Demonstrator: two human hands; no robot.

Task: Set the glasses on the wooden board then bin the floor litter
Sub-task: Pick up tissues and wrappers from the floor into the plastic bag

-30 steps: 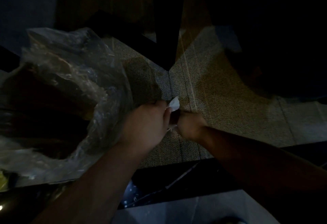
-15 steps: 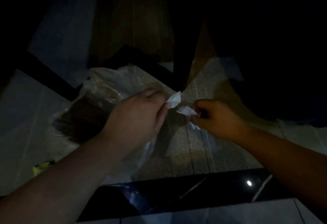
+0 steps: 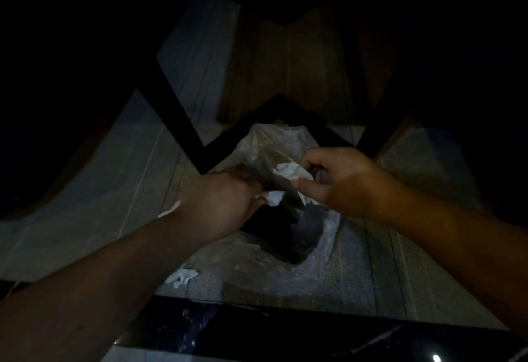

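We note a clear plastic bag (image 3: 278, 144) on the floor (image 3: 368, 270), its mouth held open between both hands; the interior reads dark and its contents cannot be identified. The left hand (image 3: 220, 204) grips the near edge of the bag together with a white paper scrap (image 3: 273, 198), fingers closed around both. The right hand (image 3: 340, 181) pinches a second crumpled white scrap (image 3: 291, 171) at the bag mouth, fingers closed on it.

Compared with the frame half a second ago, we find the bag shifted from the left of the hands to directly beneath them, and the scraps now sit over the opening rather than out in front of it.

A further piece of white litter (image 3: 183, 276) lies on the floor just beside the bag's near edge, under the left forearm. Dark frame legs (image 3: 183, 121) stand behind the bag. A glossy dark strip (image 3: 285, 333) crosses the floor nearest the camera. The scene is dim; no glasses or board can be made out.
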